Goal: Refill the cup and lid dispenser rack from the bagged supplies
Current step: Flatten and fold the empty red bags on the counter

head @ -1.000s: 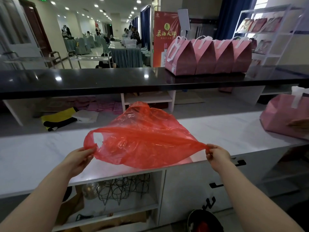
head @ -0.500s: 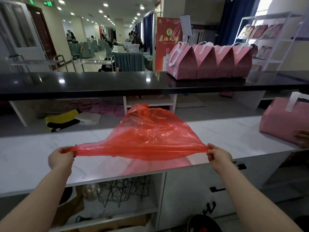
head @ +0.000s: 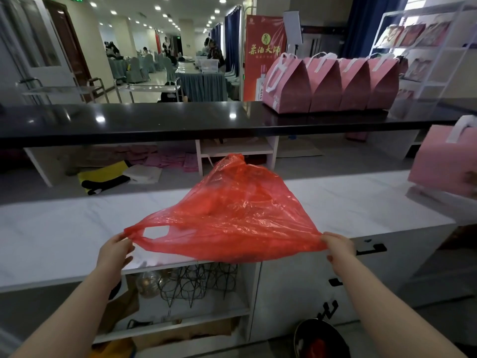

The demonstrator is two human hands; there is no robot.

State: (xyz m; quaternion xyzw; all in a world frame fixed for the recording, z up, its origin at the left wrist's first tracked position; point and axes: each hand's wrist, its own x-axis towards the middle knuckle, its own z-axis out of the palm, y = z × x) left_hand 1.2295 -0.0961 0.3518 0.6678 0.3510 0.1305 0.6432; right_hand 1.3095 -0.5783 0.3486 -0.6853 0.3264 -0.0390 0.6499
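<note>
A person's left hand and right hand each pinch an end of a red plastic bag, stretched above the near white surface.

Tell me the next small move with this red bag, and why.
Probably lay the red plastic bag flat on the white counter: the left hand and right hand pinch its two ends, and it looks empty.

Head cam, wide-angle, looks fwd/down over white counter, near; single view.
</note>
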